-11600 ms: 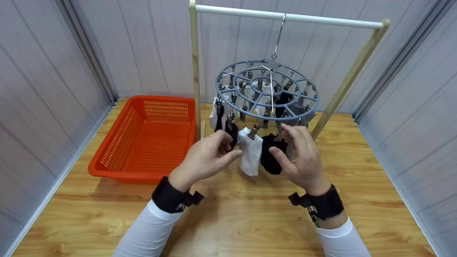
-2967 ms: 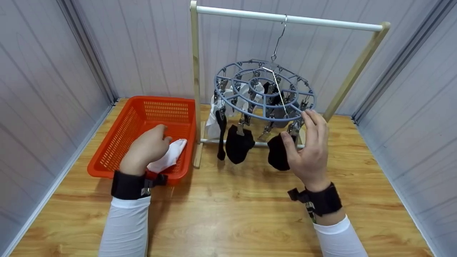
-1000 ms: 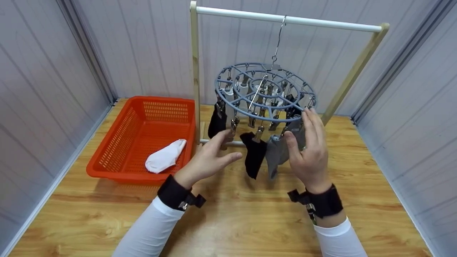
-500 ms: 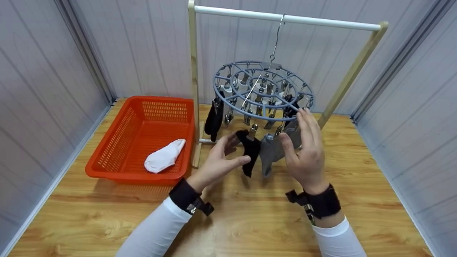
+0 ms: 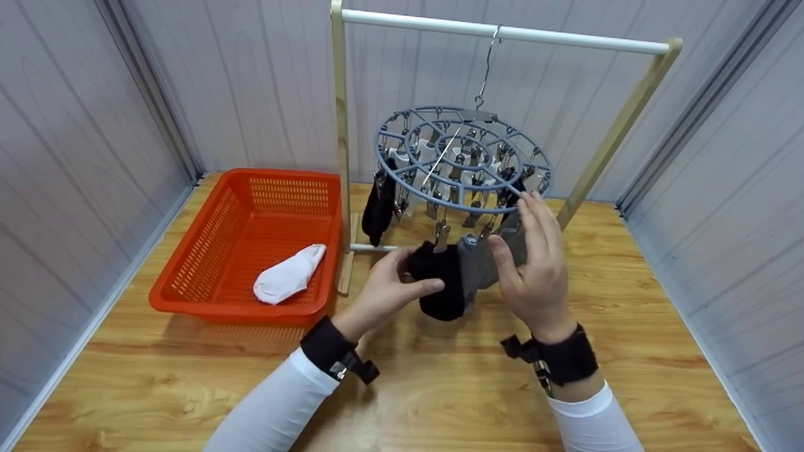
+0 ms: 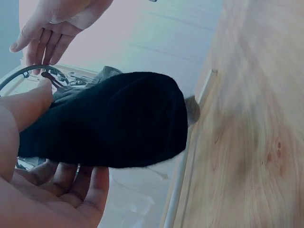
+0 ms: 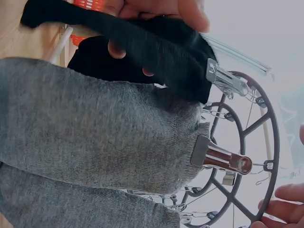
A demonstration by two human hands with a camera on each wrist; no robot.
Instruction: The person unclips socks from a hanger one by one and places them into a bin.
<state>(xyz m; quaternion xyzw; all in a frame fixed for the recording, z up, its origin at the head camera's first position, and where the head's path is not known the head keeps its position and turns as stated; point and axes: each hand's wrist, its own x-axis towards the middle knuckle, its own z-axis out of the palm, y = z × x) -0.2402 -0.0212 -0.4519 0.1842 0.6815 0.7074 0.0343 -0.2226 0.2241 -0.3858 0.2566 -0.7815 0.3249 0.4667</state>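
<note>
My left hand (image 5: pixel 389 289) is at a black sock (image 5: pixel 443 279) clipped at the front of a round blue-grey clip hanger (image 5: pixel 461 204). Its thumb lies across the near side and its fingers curl behind the cloth. In the left wrist view the black sock (image 6: pixel 118 123) lies between thumb and fingers. The metal clip (image 5: pixel 442 235) still bites the sock's top edge. My right hand (image 5: pixel 534 270) has its fingers extended, with fingertips touching the hanger's rim at front right. Grey socks (image 7: pixel 104 128) hang beside the black one, close to the right palm.
An orange basket (image 5: pixel 160 292) stands on the wooden table at left, with a white sock (image 5: pixel 289 275) inside. A rack with a white top rail (image 5: pixel 433 24) and wooden posts carries the hanger. Another black sock (image 5: pixel 379 210) and several white ones hang farther round.
Since the earlier frames, the white sock has come into the basket and the hanger has turned. Over the last second my left hand moved right onto the black sock, which now faces front.
</note>
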